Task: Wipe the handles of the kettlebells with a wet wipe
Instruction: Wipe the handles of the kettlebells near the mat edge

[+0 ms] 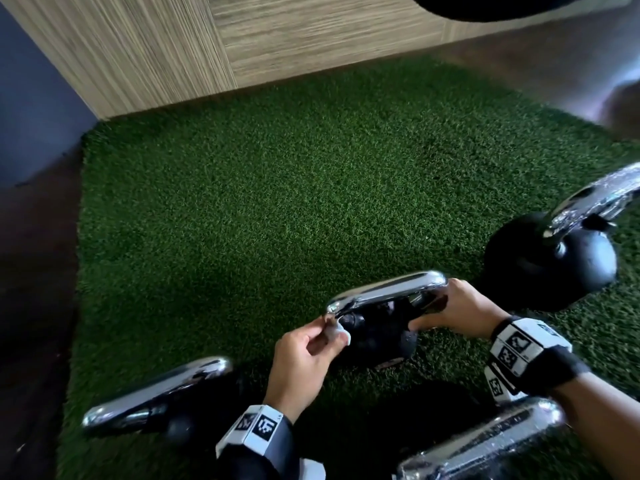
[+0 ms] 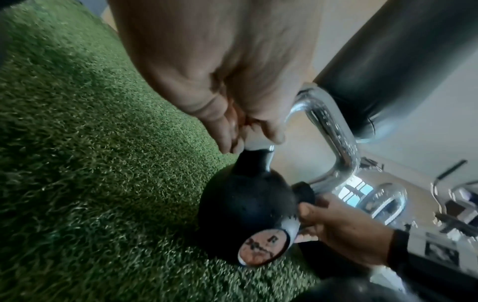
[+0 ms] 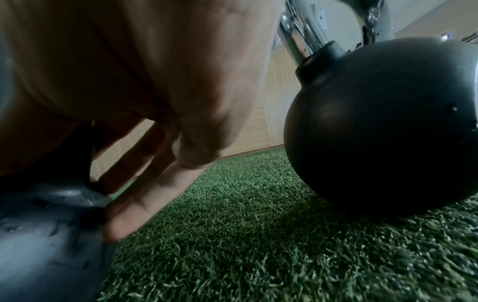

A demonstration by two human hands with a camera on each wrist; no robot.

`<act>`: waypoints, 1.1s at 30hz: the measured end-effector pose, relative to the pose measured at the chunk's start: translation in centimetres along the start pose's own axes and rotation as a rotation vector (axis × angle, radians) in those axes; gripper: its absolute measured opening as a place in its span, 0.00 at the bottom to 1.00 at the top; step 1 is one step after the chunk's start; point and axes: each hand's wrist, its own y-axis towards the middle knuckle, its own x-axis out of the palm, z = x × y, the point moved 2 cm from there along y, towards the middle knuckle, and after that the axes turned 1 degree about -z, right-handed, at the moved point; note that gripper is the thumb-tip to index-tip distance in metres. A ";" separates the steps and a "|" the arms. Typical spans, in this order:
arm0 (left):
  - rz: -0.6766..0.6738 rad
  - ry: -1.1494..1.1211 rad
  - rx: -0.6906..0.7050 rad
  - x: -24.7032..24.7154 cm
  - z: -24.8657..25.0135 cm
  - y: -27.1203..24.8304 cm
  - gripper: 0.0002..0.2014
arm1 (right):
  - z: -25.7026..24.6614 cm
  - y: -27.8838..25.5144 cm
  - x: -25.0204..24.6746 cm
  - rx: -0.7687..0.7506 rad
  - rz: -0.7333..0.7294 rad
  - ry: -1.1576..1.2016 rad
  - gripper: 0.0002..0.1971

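A black kettlebell (image 1: 377, 332) with a chrome handle (image 1: 388, 289) sits tilted on green turf, its worn base label (image 2: 264, 248) facing me. My left hand (image 1: 332, 330) pinches a small white wet wipe (image 1: 335, 333) against the left leg of the handle, just above the black body (image 2: 245, 200). My right hand (image 1: 446, 308) holds the bell's right shoulder, thumb (image 2: 308, 208) on the body and fingers (image 3: 145, 204) laid nearly straight along it. Most of the wipe is hidden between my fingertips.
Three more kettlebells stand on the turf (image 1: 277, 202): one at near left (image 1: 159, 393), one at far right (image 1: 554, 261), one handle at bottom right (image 1: 485, 445). A wood-panelled wall (image 1: 242, 46) borders the back. Dark floor (image 1: 34, 271) lies left of the mat.
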 end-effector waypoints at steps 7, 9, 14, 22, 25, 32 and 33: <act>0.124 0.128 0.087 0.2 0.3 1.1 0.07 | -1.1 -1.1 -1.3 -0.114 -0.029 -0.231 0.28; 0.145 0.167 0.086 0.2 0.8 2.1 0.14 | -1.3 -1.6 -2.1 -0.150 -0.042 -0.311 0.22; 0.135 0.350 0.024 1.7 3.0 6.1 0.14 | -3.4 -2.5 -2.2 -0.304 -0.225 -0.422 0.10; -0.018 0.266 -0.078 2.8 4.2 8.4 0.12 | -5.8 0.1 -2.6 -0.201 -0.336 -0.530 0.08; -0.140 0.034 -0.165 2.0 3.6 8.2 0.13 | -6.9 2.5 -2.7 -0.102 -0.276 -0.380 0.07; 0.063 -0.009 -0.210 2.3 3.9 8.3 0.18 | -6.0 5.3 0.6 0.106 -0.449 -0.208 0.25; 0.096 -0.007 -0.233 2.4 4.0 8.4 0.18 | -5.6 5.5 0.7 0.123 -0.440 -0.183 0.24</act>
